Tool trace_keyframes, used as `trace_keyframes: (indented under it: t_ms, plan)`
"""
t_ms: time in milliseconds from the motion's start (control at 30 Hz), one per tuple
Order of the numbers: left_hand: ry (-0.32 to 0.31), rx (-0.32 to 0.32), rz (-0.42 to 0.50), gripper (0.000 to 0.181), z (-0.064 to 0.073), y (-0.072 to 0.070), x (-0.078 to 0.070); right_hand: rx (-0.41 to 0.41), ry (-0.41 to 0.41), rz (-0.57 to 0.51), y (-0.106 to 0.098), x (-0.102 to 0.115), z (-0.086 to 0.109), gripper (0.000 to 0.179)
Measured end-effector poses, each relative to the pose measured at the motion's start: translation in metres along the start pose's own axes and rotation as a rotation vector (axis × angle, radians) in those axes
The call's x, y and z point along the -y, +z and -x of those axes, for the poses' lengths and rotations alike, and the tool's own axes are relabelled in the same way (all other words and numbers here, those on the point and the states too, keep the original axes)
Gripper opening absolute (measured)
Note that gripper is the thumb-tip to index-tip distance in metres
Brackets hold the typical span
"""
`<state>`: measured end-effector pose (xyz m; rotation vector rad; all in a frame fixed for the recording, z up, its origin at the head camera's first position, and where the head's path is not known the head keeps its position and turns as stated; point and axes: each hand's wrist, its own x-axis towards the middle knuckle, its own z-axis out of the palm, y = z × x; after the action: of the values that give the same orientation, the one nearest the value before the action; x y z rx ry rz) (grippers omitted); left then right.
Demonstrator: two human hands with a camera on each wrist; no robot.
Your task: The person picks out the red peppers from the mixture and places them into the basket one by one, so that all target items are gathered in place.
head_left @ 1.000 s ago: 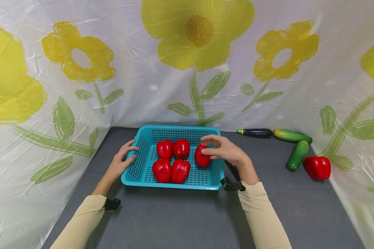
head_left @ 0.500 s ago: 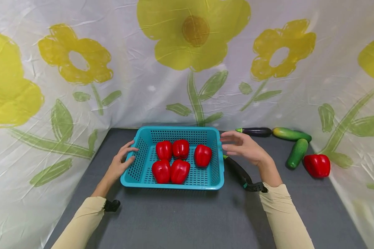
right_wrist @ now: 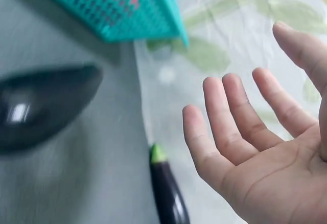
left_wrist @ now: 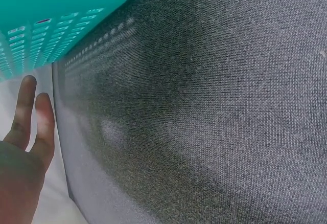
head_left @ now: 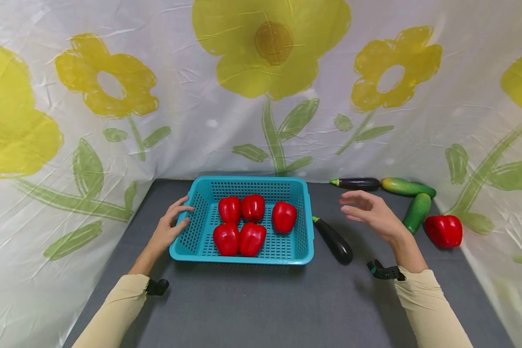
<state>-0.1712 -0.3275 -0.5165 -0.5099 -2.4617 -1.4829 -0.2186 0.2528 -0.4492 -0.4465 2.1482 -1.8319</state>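
A blue perforated plastic basket (head_left: 241, 260) stands at the back middle of the table, with several red bell peppers (head_left: 252, 240) in it. At its left end my left hand (head_left: 167, 231) rests fingertips near the rim; in the left wrist view two fingers (left_wrist: 45, 127) reach up toward the basket wall. My right hand (head_left: 376, 215) hovers over the table right of the basket, fingers relaxed and holding nothing. Between that hand and the basket lies a dark eggplant (head_left: 334, 240). A second eggplant (head_left: 357, 184) lies behind the hand along the back edge.
To the right, a yellow-green cucumber (head_left: 406, 187) and a green cucumber (head_left: 416, 212) lie near a lone red bell pepper (head_left: 443, 232). A white curtain (head_left: 191, 121) with yellow flowers hangs behind the grey table (head_left: 252, 309).
My right hand has left the bell pepper at the basket's right side and moved right, past the near eggplant, which is now uncovered. The left hand stays put.
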Motion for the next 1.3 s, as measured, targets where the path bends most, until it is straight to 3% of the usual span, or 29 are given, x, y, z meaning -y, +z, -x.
trace_keyframes:
  t_ms: [367, 600, 800, 967, 1133, 1300]
  plan:
    - [0.000, -0.007, -0.001, 0.029, 0.002, -0.001, 0.004, -0.033, -0.002, -0.007, -0.050, -0.023, 0.043, 0.037]
    - [-0.010, -0.007, -0.004, 0.028, 0.003, 0.000, 0.002, -0.114, -0.048, 0.026, -0.086, -0.026, 0.069, 0.038]
    - [0.003, -0.002, 0.038, 0.027, 0.001, 0.001, 0.001, -0.309, -0.064, 0.201, -0.114, -0.027, 0.089, 0.040]
    - [-0.003, -0.006, 0.038, 0.028, 0.000, 0.001, 0.001, -0.488, -0.020, 0.307, -0.128, -0.028, 0.103, 0.044]
    - [-0.006, -0.005, 0.036, 0.028, -0.001, 0.001, 0.000, -0.568, 0.086, 0.395, -0.136, -0.037, 0.113, 0.058]
    - [-0.014, -0.001, 0.032, 0.028, 0.000, 0.000, 0.000, -0.611, 0.122, 0.457, -0.139, -0.050, 0.114, 0.066]
